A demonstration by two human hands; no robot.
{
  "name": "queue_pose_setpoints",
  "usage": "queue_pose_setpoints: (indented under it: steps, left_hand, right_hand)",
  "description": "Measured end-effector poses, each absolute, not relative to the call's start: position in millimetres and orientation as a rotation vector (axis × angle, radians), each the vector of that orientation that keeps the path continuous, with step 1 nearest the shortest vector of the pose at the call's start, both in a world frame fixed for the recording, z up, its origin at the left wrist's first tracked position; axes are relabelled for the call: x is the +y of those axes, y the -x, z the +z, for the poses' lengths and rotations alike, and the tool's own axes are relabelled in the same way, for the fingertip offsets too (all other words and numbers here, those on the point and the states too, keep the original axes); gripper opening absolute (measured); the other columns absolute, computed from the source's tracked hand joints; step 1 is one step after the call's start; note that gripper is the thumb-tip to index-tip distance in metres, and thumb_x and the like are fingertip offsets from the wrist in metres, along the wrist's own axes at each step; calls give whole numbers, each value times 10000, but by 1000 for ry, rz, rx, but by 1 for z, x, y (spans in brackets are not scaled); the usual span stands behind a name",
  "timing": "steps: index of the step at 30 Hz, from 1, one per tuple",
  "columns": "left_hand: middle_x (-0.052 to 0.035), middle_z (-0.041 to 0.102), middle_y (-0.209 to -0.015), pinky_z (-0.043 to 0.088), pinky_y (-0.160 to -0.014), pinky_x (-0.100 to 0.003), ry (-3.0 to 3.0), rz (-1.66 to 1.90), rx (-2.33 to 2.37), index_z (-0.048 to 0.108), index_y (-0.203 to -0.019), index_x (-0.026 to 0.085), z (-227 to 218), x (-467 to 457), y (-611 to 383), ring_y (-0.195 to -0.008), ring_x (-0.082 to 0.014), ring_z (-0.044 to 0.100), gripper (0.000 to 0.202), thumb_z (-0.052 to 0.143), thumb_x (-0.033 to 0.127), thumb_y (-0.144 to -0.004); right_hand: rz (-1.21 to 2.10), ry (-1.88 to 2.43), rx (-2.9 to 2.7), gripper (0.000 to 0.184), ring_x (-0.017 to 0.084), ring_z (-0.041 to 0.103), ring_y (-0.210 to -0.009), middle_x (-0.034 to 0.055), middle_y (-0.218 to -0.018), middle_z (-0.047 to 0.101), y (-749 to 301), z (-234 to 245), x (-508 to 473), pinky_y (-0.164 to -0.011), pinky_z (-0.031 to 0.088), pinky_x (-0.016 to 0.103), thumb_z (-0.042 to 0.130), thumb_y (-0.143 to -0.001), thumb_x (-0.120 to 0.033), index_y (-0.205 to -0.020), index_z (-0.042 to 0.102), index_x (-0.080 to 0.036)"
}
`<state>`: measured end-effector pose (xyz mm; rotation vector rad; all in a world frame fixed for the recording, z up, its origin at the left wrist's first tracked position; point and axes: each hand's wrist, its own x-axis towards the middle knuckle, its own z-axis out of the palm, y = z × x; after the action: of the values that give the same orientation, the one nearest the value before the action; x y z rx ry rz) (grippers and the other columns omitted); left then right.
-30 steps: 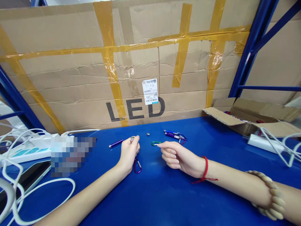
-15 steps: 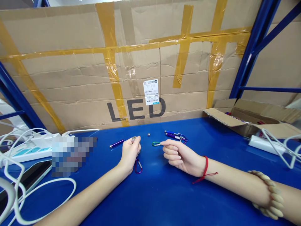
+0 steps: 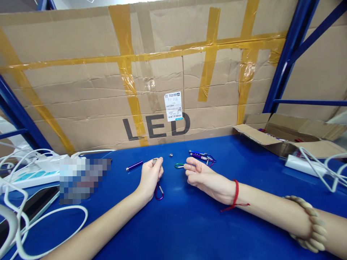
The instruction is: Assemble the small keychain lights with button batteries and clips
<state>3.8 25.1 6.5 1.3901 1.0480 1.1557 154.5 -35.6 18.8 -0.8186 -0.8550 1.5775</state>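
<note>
My left hand [image 3: 151, 175] is a fist with its thumb on top. A small silvery piece [image 3: 154, 161] shows at the thumb; the rest of what the fist holds is hidden. Below the fingers a purple carabiner [image 3: 159, 195] shows, partly covered by the hand. My right hand [image 3: 202, 176] is apart from the left, fingers curled in; whatever they hold cannot be made out. Just beyond its fingertips lies a green carabiner [image 3: 179, 166]. A purple metal tube [image 3: 134, 166] lies left of my left fist, and a tiny silver cap [image 3: 170, 155] sits between the hands, farther back.
Slim blue and purple penlights [image 3: 199, 156] with carabiners lie behind my right hand. On the left are a white power strip [image 3: 35, 177], looping cables and a phone [image 3: 38, 202]. An open carton [image 3: 292, 133] stands at right. A large cardboard box [image 3: 89, 94] closes off the back.
My right hand has turned over at the wrist, its fingers now curling differently at the same spot. My left fist and the things on the table have stayed put.
</note>
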Motion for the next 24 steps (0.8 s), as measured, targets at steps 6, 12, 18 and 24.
queue_pose_setpoints:
  steps: [6, 12, 18, 24]
  left_hand:
    - [69, 301, -332, 141, -356, -176, -1360, 1161, 1037, 295, -437, 179, 6, 26, -4, -321, -35, 215, 413, 491, 326, -769]
    - [68, 296, -331, 143, -355, -177, -1364, 1167, 1030, 299, -424, 180, 6, 25, -5, -320, -34, 217, 410, 497, 330, -750]
    - [62, 308, -337, 148, -357, -176, -1370, 1174, 1018, 299, -424, 180, 5, 26, -4, -327, -35, 227, 410, 503, 340, -741]
    - [69, 305, -340, 129, -358, -177, -1371, 1172, 1016, 296, -447, 184, 5, 26, -3, -329, -35, 212, 393, 498, 345, -742]
  right_hand:
    - [1720, 618, -641, 486, 48, 376, -524, -67, -666, 405, -161, 24, -33, -449, 209, 163, 491, -449, 28, -852, 362, -212]
    - [1767, 611, -603, 492, 52, 373, -511, -59, -658, 389, -165, 24, -29, -425, 201, 158, 460, -446, 51, -846, 345, -211]
    - [1686, 715, -661, 539, 44, 420, -539, -45, -735, 463, -165, 22, -26, -415, 240, 134, 528, -454, 75, -895, 414, -212]
    - [1629, 673, -676, 468, 49, 434, -578, -46, -724, 445, -176, 27, -18, -522, 375, 159, 517, -470, 67, -845, 421, -196]
